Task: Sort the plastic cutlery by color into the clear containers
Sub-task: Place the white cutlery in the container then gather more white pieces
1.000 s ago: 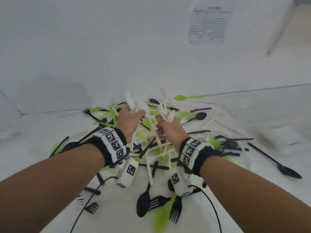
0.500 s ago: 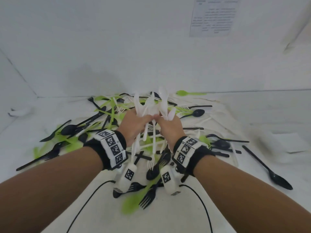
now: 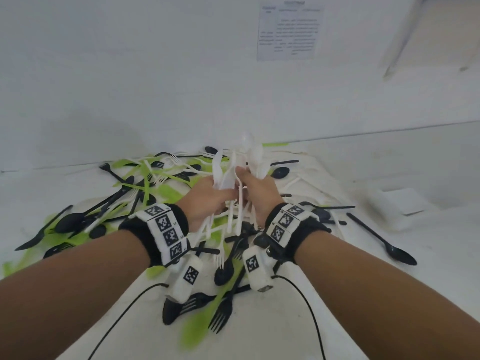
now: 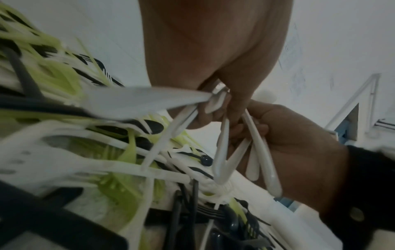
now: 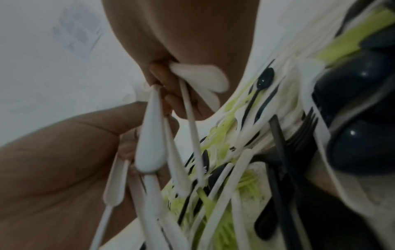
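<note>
Both hands meet above the pile and grip one bundle of white plastic cutlery [image 3: 242,162], spoon bowls up and handles hanging down. My left hand [image 3: 207,197] curls round it from the left, my right hand [image 3: 261,190] from the right. In the left wrist view the left fingers [image 4: 222,104] pinch white handles [image 4: 223,152], with the right hand [image 4: 295,145] beside them. In the right wrist view the right fingers [image 5: 162,79] hold white handles [image 5: 149,135] against the left hand [image 5: 64,152]. Below lies the mixed pile of black, green and white cutlery [image 3: 145,188].
A pale, blurred container [image 3: 397,207] stands at the right on the white table [image 3: 363,294]. A lone black spoon [image 3: 381,240] lies near it. Black forks [image 3: 220,315] lie close to me between my wrists. A wall with a paper sheet [image 3: 289,32] rises behind.
My hands, each holding white cutlery a second ago, have come together into one bundle. The view has shifted so that more of the pile's left side shows.
</note>
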`<state>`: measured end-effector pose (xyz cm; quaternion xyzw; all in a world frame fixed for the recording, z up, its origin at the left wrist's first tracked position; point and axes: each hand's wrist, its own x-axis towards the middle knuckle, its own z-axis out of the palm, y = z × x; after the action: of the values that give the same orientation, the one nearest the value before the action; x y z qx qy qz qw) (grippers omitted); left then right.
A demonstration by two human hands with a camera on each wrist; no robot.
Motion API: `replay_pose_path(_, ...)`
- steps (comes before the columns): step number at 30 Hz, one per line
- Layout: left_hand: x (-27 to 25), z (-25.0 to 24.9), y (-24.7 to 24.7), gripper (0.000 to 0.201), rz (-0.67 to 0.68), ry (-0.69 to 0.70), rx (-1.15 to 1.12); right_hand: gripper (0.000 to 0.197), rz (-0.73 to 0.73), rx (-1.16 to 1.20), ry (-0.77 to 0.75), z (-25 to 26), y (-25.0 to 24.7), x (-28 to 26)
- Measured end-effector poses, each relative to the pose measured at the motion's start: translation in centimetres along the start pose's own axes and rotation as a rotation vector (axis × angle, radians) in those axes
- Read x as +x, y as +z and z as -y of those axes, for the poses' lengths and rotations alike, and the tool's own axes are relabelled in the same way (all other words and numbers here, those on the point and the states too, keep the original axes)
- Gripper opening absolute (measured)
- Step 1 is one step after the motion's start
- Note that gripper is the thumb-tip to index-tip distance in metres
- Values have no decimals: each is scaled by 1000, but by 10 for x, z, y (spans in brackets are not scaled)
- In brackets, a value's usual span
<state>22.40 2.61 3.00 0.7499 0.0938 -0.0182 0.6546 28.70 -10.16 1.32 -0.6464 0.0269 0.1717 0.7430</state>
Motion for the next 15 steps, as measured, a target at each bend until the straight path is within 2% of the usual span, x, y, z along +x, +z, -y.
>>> replay_pose_path(5, 3, 3, 1, 14, 98, -1, -9, 43, -127, -25, 3, -3, -5, 3)
replay_pose_path(7, 2, 7, -3, 16, 68, -30, -42, 36, -211, -32, -9, -2, -13, 5)
replay_pose_path(10, 4, 11, -16, 16, -19, -107, -126, 37, -300, -6, 11, 1, -23, 9)
replay_pose_path(13, 3, 6, -23, 8, -37, -128, -203, 18, -218, -36, 12, 1, -17, 6)
replay_pose_path(15, 4, 4, -24, 11, -53, -99, -157, 17, -137, -90, 0, -1, -3, 0)
